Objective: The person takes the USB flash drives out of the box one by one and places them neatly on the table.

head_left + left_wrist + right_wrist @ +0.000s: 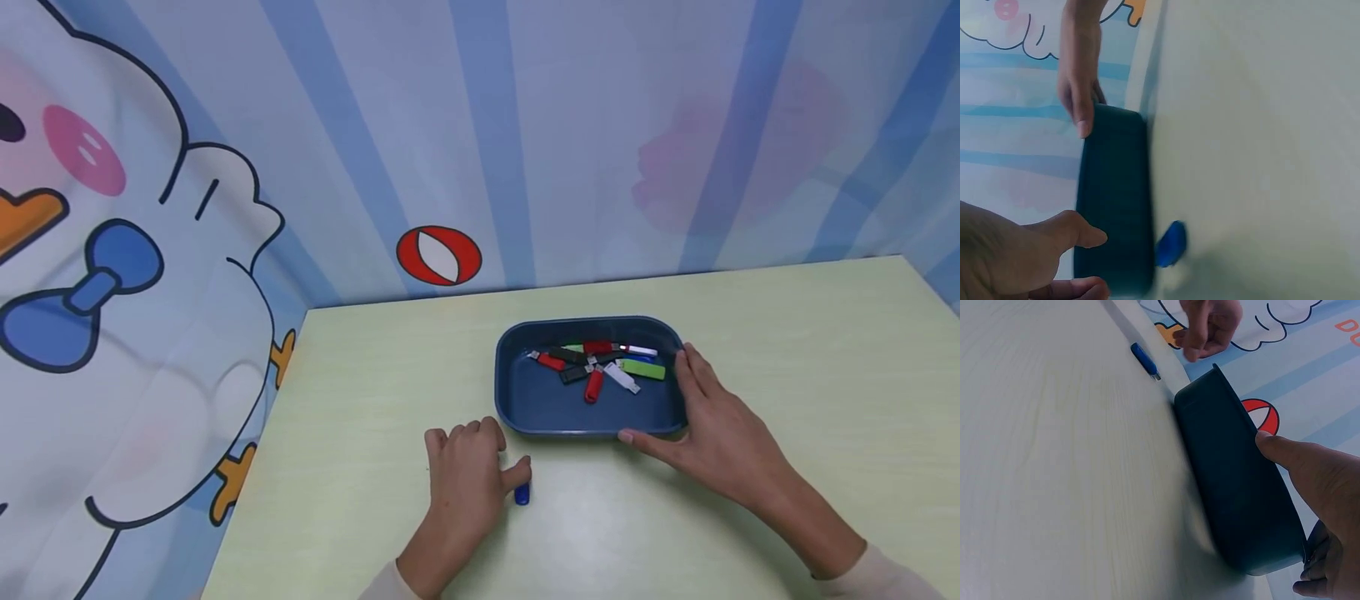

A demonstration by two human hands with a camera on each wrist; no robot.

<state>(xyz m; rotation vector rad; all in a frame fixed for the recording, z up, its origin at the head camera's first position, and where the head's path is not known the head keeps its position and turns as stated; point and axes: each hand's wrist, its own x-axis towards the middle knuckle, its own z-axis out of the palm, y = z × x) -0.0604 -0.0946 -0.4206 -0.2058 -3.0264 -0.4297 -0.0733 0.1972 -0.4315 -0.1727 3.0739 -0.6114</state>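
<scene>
A dark blue tray [551,414] sits on the table with several USB sticks at its far side: red [593,387], green [643,369], white [622,377] and black ones. My right hand [731,446] grips its right end, thumb at the near rim and fingers along the side. Near the tray's front left corner is my left hand [465,475], fingers loosely bent, thumb held apart, nothing in it. A blue USB stick [1144,360] lies on the table below that hand, its metal plug showing in the right wrist view. From the head, the left thumb partly hides it.
The pale wood-grain table [375,367] ends at a backdrop [585,167] with blue stripes and a red ball print. A large cartoon bird [165,400] covers the backdrop on the left.
</scene>
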